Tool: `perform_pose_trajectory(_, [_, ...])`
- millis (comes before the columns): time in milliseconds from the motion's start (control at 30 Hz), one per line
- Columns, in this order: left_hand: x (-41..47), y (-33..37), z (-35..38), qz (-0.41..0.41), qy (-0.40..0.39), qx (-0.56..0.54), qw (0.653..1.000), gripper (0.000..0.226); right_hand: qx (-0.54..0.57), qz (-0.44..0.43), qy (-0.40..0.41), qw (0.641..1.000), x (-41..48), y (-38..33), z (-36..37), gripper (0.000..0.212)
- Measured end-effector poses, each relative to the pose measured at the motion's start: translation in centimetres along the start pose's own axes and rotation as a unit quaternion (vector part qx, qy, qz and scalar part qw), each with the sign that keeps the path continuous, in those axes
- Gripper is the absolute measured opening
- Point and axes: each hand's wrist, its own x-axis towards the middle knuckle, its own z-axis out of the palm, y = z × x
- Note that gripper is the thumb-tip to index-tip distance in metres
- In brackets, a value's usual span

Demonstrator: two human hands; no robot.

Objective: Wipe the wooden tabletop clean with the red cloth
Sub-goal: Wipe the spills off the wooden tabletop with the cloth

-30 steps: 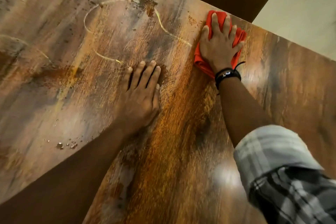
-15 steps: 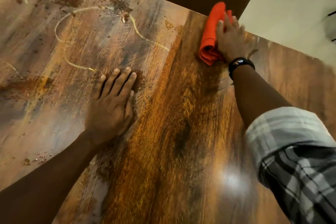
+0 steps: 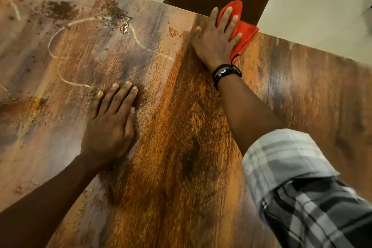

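Far left of the wooden tabletop (image 3: 181, 167) is pretty grubby: brown crumbs and stains (image 3: 60, 9) up near the far edge, plus a pale looping smear (image 3: 54, 38) running across the grain. Next over, the left hand (image 3: 109, 127) lies flat on the wood, palm down, fingers straight and close together, holding nothing. Right of that, the right hand (image 3: 215, 40) is pressing the red cloth (image 3: 241, 32) down at the table's far edge, fingers spread out straight on top of it, and part of the cloth pokes past the edge. There are black bracelets (image 3: 226, 72) on that wrist and a rolled plaid sleeve (image 3: 302, 187) lower right.
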Motion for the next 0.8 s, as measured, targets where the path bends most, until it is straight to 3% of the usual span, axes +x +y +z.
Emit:
perform_pose_trajectory(67, [0.1,0.0,-0.1,-0.001,-0.003,-0.005,1.0,0.055,0.006,-0.015,-0.004,1.0,0.2,1.4,0.0,0.059])
perform_pose_trajectory(133, [0.1,0.1,0.0,-0.003,-0.005,-0.003,1.0,0.055,-0.012,-0.014,-0.002,1.0,0.6,3.9,-0.8,0.06])
perform_pose_trajectory(333, [0.0,0.1,-0.1,-0.002,-0.004,-0.006,1.0,0.057,-0.004,0.137,0.046,0.989,2.3,16.6,-5.4,0.057])
perform_pose_trajectory(433, [0.1,0.1,-0.1,-0.002,-0.004,-0.004,1.0,0.057,0.047,0.165,0.071,0.983,1.6,19.9,-7.1,0.054])
perform_pose_trajectory(633, [0.0,0.2,-0.3,0.005,0.0,-0.003,1.0,0.057,0.126,0.075,0.094,0.985,1.4,15.8,-4.5,0.075])
perform_pose_trajectory(800, [0.0,0.1,-0.2,0.005,-0.004,0.004,1.0,0.056,0.142,-0.049,0.037,0.988,0.4,2.9,-0.7,0.066])
